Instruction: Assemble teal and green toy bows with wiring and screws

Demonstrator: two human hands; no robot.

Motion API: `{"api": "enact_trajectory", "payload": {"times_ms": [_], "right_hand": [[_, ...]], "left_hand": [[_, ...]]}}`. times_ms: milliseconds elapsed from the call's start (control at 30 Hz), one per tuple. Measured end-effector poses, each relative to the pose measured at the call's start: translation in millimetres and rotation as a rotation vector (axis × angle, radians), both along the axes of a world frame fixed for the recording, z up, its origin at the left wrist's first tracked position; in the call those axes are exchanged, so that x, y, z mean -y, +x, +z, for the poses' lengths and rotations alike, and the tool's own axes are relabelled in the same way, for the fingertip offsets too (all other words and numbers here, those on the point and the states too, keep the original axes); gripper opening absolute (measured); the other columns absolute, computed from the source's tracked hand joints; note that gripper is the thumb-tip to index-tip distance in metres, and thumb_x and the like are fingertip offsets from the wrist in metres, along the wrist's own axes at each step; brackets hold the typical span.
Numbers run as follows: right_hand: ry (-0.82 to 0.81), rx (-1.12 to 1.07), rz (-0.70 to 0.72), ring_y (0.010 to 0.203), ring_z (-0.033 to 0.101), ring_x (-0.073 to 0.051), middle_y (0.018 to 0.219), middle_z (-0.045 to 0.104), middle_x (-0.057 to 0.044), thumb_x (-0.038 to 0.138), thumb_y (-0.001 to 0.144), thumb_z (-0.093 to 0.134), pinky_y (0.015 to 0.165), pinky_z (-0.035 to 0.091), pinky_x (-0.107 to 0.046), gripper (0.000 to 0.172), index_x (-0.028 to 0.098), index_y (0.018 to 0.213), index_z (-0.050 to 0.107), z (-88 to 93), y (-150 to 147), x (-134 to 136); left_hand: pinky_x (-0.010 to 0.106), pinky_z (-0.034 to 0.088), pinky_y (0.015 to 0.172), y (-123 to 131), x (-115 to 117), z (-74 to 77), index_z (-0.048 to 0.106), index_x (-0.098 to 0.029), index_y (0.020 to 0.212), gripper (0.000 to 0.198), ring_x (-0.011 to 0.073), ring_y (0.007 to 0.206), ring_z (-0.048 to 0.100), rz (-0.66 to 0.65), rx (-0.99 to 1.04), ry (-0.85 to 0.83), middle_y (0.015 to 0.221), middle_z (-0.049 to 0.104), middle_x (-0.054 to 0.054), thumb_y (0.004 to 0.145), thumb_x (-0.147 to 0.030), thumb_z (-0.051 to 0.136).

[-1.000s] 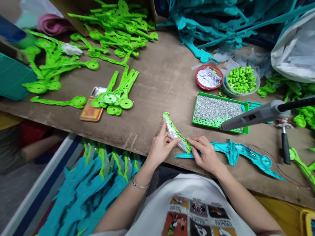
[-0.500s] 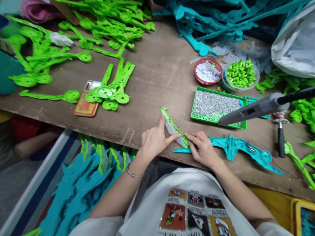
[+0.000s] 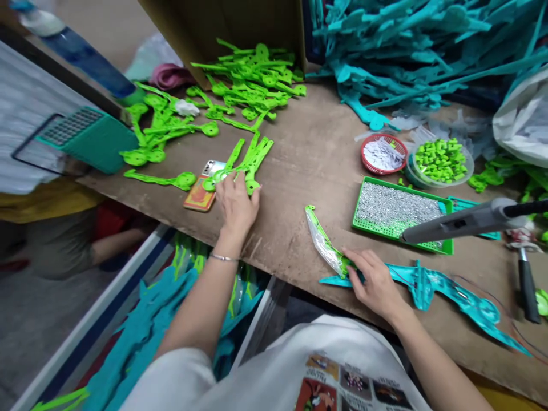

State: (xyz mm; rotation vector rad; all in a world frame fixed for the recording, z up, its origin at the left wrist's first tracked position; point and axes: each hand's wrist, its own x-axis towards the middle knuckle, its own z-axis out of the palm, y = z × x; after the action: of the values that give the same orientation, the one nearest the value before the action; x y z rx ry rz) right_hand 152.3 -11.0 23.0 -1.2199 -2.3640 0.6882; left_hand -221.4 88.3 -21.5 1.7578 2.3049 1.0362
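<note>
My left hand (image 3: 237, 205) reaches over a small pile of bright green plastic arms (image 3: 258, 153) with round ends. Its fingers touch the near end of that pile and its thumb stands apart. My right hand (image 3: 374, 279) grips the lower end of a curved green plastic piece with a clear plastic blade (image 3: 322, 242) along one side. That end rests over the left part of a long turquoise plastic bow-shaped piece (image 3: 432, 283), which lies along the table's front edge. My right fingertips partly cover where the two pieces meet.
A green tray (image 3: 362, 220) of small metal screws sits beyond my right hand, with a grey power screwdriver (image 3: 462, 220) above it. Behind are a red basket (image 3: 368, 162) and a tub of green bits (image 3: 443, 162). A phone (image 3: 200, 193) and a hammer (image 3: 528, 285) lie on the table (image 3: 308, 148).
My left hand has let go of the green piece with the clear blade and moved left to the pile of green arms. My right hand stays on the piece. The view has shifted left.
</note>
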Motion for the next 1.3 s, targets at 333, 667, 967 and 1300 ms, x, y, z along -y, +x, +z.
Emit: {"api": "enact_trajectory", "payload": {"times_ms": [333,667,967,1300], "right_hand": [[-0.029,0.05,0.002,0.118,0.064,-0.028,0.127,0.068,-0.015,0.018,0.099,0.055,0.103,0.056,-0.051,0.044,0.019,0.143,0.057,12.6,-5.0,-6.7],[-0.357,-0.635,-0.462,0.106,0.074,-0.019,0.113,0.078,-0.007,0.035,0.098,0.063,0.101,0.059,-0.041,0.027,0.022,0.12,0.073,58.4,-6.0,-37.9],[-0.426,-0.47,-0.39,0.087,0.067,-0.015,0.1,0.074,-0.004,0.04,0.095,0.067,0.085,0.056,-0.03,0.04,0.022,0.131,0.068,64.3,-49.0,-29.2],[-0.273,0.274,-0.198,0.103,0.065,-0.026,0.119,0.066,-0.017,0.034,0.106,0.047,0.092,0.051,-0.037,0.055,0.011,0.156,0.045,55.1,-42.1,-36.3]], "left_hand": [[0.062,0.025,0.113,-17.1,-38.9,7.9,0.058,-0.009,0.127,0.041,0.0357,0.131,0.048,0.017,-0.11,-0.189,0.127,0.064,0.016,0.091,-0.027,0.064],[0.043,0.053,0.089,102.4,28.4,55.6,0.066,-0.019,0.12,0.034,0.0173,0.097,0.064,-0.11,0.528,0.298,0.107,0.066,0.004,0.09,-0.034,0.073],[0.036,0.059,0.086,222.5,142.0,44.4,0.061,-0.023,0.115,0.034,0.0204,0.103,0.065,-0.457,0.56,0.315,0.108,0.064,0.007,0.085,-0.01,0.071],[0.035,0.058,0.095,106.2,48.1,0.9,0.058,-0.021,0.13,0.036,0.0198,0.11,0.071,-0.241,0.671,0.025,0.121,0.073,0.009,0.094,-0.025,0.063]]}}
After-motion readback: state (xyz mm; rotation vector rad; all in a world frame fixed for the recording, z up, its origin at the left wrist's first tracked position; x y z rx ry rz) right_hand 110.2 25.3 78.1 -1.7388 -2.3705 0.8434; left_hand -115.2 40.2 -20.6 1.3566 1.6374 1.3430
